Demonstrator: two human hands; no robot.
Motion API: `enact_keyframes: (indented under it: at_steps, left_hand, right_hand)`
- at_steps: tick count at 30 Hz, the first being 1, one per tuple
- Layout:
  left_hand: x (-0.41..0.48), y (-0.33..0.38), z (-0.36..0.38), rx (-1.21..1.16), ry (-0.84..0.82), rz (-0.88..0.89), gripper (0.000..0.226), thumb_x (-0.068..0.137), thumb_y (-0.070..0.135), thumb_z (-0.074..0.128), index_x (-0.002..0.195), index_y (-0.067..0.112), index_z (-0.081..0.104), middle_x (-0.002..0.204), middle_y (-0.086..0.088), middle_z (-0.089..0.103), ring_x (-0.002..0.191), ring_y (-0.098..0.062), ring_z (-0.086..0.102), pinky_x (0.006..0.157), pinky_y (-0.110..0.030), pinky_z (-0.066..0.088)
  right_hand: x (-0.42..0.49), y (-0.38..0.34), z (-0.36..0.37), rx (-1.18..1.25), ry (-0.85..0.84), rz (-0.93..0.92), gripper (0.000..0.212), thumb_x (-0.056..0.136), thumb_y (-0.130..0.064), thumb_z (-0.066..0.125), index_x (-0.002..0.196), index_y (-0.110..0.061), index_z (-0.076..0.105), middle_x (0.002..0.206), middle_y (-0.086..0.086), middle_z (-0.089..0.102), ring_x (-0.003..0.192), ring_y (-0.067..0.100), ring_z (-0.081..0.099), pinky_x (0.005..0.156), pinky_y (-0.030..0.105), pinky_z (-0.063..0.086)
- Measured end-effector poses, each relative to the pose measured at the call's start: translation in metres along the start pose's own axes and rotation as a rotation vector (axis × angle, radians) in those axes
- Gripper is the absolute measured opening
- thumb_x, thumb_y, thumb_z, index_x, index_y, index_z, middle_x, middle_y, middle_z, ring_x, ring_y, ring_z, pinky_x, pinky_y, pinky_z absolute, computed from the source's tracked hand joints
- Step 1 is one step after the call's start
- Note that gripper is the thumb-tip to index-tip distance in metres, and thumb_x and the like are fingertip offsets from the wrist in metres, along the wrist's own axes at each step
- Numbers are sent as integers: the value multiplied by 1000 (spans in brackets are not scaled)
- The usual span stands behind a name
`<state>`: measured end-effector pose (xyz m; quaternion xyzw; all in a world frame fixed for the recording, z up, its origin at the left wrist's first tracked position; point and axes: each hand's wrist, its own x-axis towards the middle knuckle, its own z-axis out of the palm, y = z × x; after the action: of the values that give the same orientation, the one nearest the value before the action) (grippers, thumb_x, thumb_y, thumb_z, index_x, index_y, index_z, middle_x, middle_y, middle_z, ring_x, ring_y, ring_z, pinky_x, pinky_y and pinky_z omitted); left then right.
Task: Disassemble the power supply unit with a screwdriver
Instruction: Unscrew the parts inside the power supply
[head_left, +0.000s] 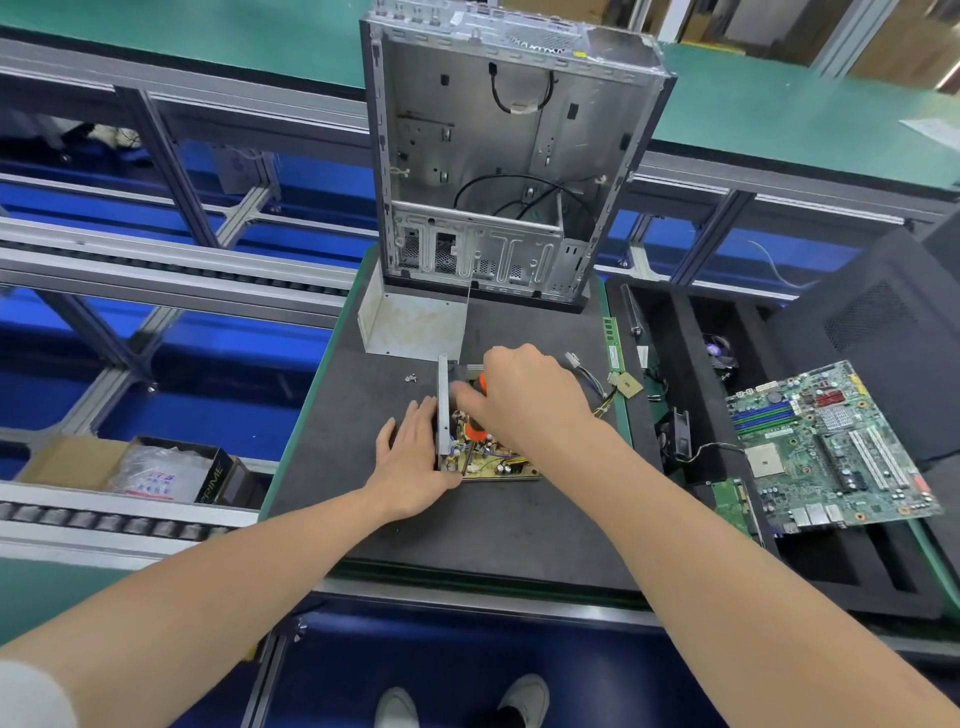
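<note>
The opened power supply unit (493, 462) lies on the dark work mat (457, 530), its yellow circuit board exposed and a grey metal side wall (442, 410) standing upright on its left. My left hand (415, 457) presses flat against that wall from the left. Over the board, my right hand (524, 400) grips an orange and black screwdriver (474, 429) that points down into the unit. The tip is hidden among the components. The unit's removed metal cover (415, 325) lies behind it.
An empty computer case (509, 156) stands upright at the mat's far edge. Loose screws (411, 378) lie left of the unit, and wires with a connector (587, 371) to its right. A motherboard (831, 447) rests on black foam trays at right. Conveyor rails run along the left.
</note>
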<state>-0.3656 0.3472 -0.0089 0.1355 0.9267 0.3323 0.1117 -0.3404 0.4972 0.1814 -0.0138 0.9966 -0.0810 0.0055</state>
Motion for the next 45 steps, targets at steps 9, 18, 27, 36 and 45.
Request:
enact_keyframes:
  at_steps: [9, 18, 27, 36, 45]
  left_hand:
    - [1, 0, -1, 14, -4, 3, 109, 77, 46, 70, 163, 23, 7, 168, 3, 23, 161, -17, -2, 126, -42, -10]
    - [2, 1, -4, 15, -28, -18, 108, 78, 44, 73, 162, 20, 10, 171, 3, 16, 161, -17, 0, 126, -41, -11]
    - [0, 5, -6, -6, -18, -22, 113, 79, 40, 77, 165, 21, 6, 173, 3, 13, 161, -16, -4, 127, -41, -10]
    - [0, 6, -7, 11, -29, -27, 112, 81, 39, 76, 165, 20, 4, 173, 3, 14, 161, -16, -5, 128, -41, -10]
    - [-1, 7, -8, 9, -39, -37, 113, 80, 39, 75, 165, 21, 2, 173, 4, 11, 161, -14, -6, 126, -39, -12]
  right_hand:
    - [18, 20, -26, 24, -344, -334, 10, 92, -23, 65, 99, -26, 58, 86, -8, 58, 87, 25, 61, 69, 37, 52]
    - [16, 3, -22, -61, -273, -404, 21, 96, -43, 60, 95, -22, 61, 80, -4, 53, 76, 25, 58, 56, 32, 40]
    - [16, 10, -21, -19, -294, -473, 10, 99, -25, 60, 108, -21, 58, 86, -8, 49, 90, 26, 59, 69, 39, 50]
    - [12, 10, -15, -169, -190, -358, 26, 89, -41, 62, 95, -21, 48, 75, -4, 43, 72, 29, 56, 48, 28, 28]
    - [17, 19, -20, 38, -308, -486, 27, 87, -17, 67, 109, -25, 53, 87, -11, 48, 86, 23, 57, 67, 41, 51]
